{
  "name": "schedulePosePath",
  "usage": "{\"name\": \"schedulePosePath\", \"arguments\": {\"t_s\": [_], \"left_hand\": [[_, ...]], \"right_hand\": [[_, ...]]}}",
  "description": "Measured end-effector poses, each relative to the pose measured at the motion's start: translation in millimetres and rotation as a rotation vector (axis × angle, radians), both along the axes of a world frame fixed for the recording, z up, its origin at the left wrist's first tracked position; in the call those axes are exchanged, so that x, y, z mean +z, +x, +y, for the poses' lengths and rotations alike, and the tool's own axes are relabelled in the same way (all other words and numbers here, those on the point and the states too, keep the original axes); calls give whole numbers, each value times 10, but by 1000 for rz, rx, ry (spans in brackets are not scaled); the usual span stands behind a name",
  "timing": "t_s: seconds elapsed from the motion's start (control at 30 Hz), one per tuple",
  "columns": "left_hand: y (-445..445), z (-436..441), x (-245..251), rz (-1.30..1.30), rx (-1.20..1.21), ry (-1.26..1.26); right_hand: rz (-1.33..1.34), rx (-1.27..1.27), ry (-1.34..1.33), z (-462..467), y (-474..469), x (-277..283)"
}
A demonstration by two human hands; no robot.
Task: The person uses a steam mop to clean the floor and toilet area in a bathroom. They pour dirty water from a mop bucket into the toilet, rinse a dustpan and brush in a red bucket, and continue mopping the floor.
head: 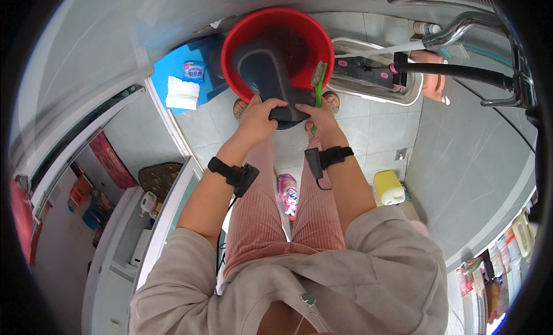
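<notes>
A dark grey boot-shaped item [265, 71], perhaps a boot or liner with a lighter seam line, lies partly inside a red plastic bucket [233, 26] and leans over its near rim. My left hand [258, 119] grips its near end from the left, thumb on top. My right hand [322, 118] pinches the same end from the right and also holds a green scrubbing brush [319, 82], bristles up beside the bucket's right rim. What liquid the bucket holds is too dark to tell. Part of the item's underside is hidden.
A blue stool [170, 67] with a blue packet [194, 71] and white paper [182, 93] stands left. A white-rimmed mop basin [406, 99] with a mop head is at right. A yellow jug [389, 187] and a pink detergent bag [288, 192] are on the floor.
</notes>
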State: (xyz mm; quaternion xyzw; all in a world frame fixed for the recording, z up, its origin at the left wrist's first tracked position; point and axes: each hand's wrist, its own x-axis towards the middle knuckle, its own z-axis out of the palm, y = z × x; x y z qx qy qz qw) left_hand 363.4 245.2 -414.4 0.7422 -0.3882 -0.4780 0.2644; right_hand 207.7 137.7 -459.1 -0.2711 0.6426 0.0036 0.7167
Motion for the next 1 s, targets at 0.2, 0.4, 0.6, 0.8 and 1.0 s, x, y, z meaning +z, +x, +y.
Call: {"name": "schedulePosePath", "arguments": {"t_s": [0.2,0.4,0.6,0.8,1.0], "left_hand": [[60,-46,77,819,1061,344],[-87,391,-379,1008,862,192],[-212,543,-711,1083,1226,442],[-271,663,-664,1017,1337,277],[-600,654,-702,809,1357,286]], "right_hand": [[38,158,-244,-38,65,77],[-95,664,-752,-319,216,106],[383,1192,-1021,-768,143,-36],[332,1393,-1388,-1235,138,-1035],[292,1560,-1008,-1624,255,-1681]]}}
